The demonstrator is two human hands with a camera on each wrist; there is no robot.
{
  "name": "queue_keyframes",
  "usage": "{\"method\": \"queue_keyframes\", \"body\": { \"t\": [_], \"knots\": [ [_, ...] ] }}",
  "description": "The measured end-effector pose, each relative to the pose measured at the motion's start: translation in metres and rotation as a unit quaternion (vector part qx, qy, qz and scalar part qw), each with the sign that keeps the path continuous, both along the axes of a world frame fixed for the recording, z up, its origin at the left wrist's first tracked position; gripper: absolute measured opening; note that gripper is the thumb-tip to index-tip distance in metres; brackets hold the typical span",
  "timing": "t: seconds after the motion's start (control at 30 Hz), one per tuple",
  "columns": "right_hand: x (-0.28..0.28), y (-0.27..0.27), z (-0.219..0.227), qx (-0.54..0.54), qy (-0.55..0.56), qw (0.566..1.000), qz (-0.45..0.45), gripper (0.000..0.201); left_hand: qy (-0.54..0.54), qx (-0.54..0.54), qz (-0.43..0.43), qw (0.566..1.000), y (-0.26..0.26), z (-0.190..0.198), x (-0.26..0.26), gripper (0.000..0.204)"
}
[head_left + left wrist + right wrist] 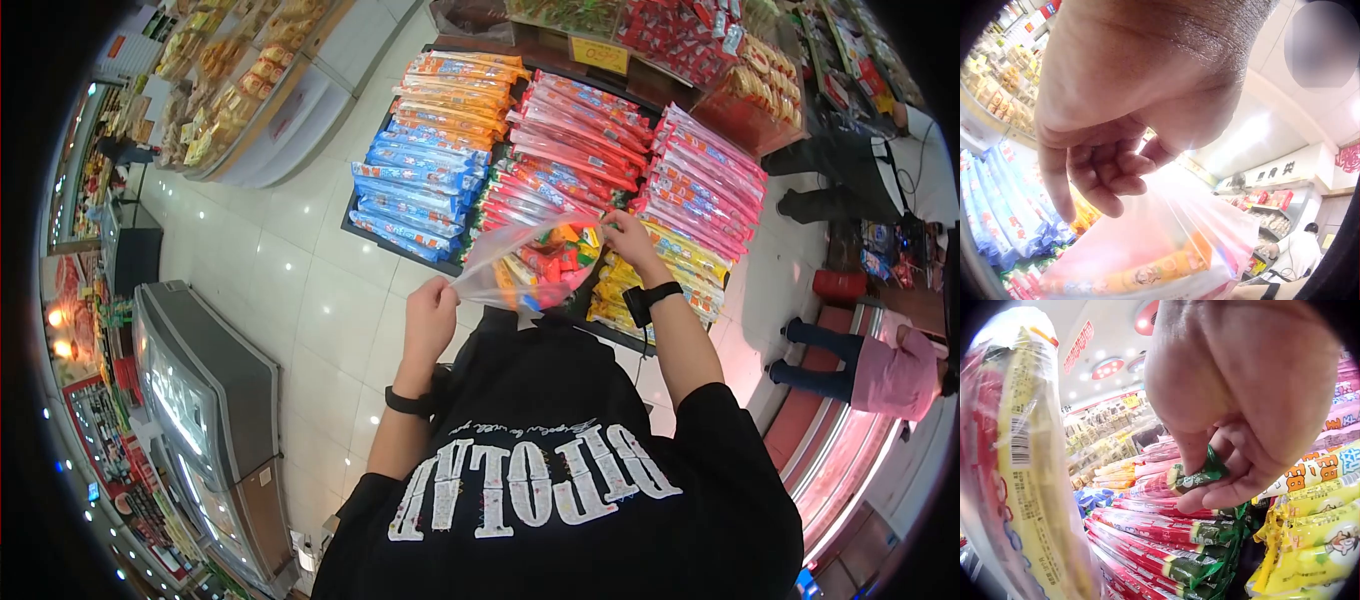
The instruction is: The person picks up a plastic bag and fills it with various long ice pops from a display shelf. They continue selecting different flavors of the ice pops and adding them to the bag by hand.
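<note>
My left hand (pixel 432 318) grips the rim of a clear plastic bag (pixel 1172 225), its fingers curled in at the bag's top. Inside the bag lie several long ice pops, among them an orange one (pixel 1169 267) and, in the right wrist view, a yellow one (pixel 1030 450). My right hand (pixel 628 243) is at the bag's right side in the head view. Between its thumb and fingers it pinches the green end of a red ice pop (pixel 1169 481), just over a stack of red ice pops (pixel 1147 540) with matching green ends.
A dark display tray holds rows of blue (pixel 415 190), orange (pixel 455 95), pink (pixel 700 180) and yellow ice pops (pixel 665 275). A glass-topped freezer (pixel 205 370) stands at left. To the right is a person in pink (pixel 895 372); a snack counter (pixel 255 100) curves behind at left.
</note>
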State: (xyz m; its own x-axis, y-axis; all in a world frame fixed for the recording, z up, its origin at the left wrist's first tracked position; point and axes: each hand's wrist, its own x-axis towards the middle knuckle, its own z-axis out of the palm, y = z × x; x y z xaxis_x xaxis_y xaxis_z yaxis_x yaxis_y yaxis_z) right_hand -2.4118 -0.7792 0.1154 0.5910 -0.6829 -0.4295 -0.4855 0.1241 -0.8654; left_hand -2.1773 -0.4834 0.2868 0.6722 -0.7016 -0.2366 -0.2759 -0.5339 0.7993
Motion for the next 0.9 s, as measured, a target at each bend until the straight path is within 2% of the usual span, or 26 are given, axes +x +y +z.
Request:
{"method": "queue_keyframes", "body": {
  "t": [0.23, 0.33, 0.43, 0.47, 0.53, 0.57, 0.6, 0.67, 0.7, 0.8, 0.87, 0.9],
  "knots": [
    [0.001, 0.007, -0.010, -0.029, -0.026, 0.999, -0.023, 0.011, -0.017, 0.021, 0.004, 1.000, 0.002, 0.010, -0.009, 0.026],
    [-0.001, 0.006, -0.016, -0.154, 0.041, 0.986, 0.043, 0.019, -0.017, 0.003, 0.009, 1.000, 0.005, 0.005, -0.013, 0.026],
    [-0.001, 0.004, -0.010, -0.085, -0.038, 0.994, 0.060, 0.026, -0.012, 0.012, 0.018, 1.000, 0.004, 0.006, -0.014, 0.026],
    [-0.004, 0.003, -0.005, -0.130, -0.035, 0.990, 0.043, 0.026, -0.011, 0.012, 0.019, 1.000, 0.004, 0.005, -0.014, 0.026],
    [0.005, 0.010, 0.057, -0.218, -0.028, 0.976, 0.010, 0.027, -0.009, 0.012, 0.020, 1.000, 0.004, 0.004, -0.014, 0.025],
    [0.008, 0.008, 0.061, -0.255, -0.069, 0.964, -0.037, 0.025, -0.010, 0.010, 0.017, 1.000, 0.004, 0.004, -0.013, 0.025],
    [0.011, 0.010, 0.078, -0.249, -0.095, 0.962, -0.063, 0.025, -0.011, 0.009, 0.014, 1.000, 0.004, 0.003, -0.013, 0.025],
    [0.019, 0.021, 0.145, -0.235, -0.143, 0.955, -0.112, 0.024, -0.008, -0.001, 0.014, 1.000, 0.004, 0.003, -0.016, 0.025],
    [0.024, 0.031, 0.173, -0.265, -0.180, 0.941, -0.105, 0.018, -0.006, -0.012, 0.017, 1.000, 0.003, 0.002, -0.017, 0.025],
    [0.033, 0.066, 0.222, -0.309, -0.152, 0.935, 0.078, 0.015, -0.003, -0.010, 0.010, 1.000, 0.002, 0.002, -0.018, 0.025],
    [0.043, 0.088, 0.211, -0.404, -0.096, 0.889, 0.192, 0.016, -0.007, -0.010, -0.001, 1.000, 0.000, 0.002, -0.017, 0.025],
    [0.047, 0.094, 0.198, -0.450, -0.044, 0.867, 0.212, 0.016, -0.010, -0.015, -0.006, 1.000, -0.001, 0.000, -0.017, 0.025]
  ]
}}
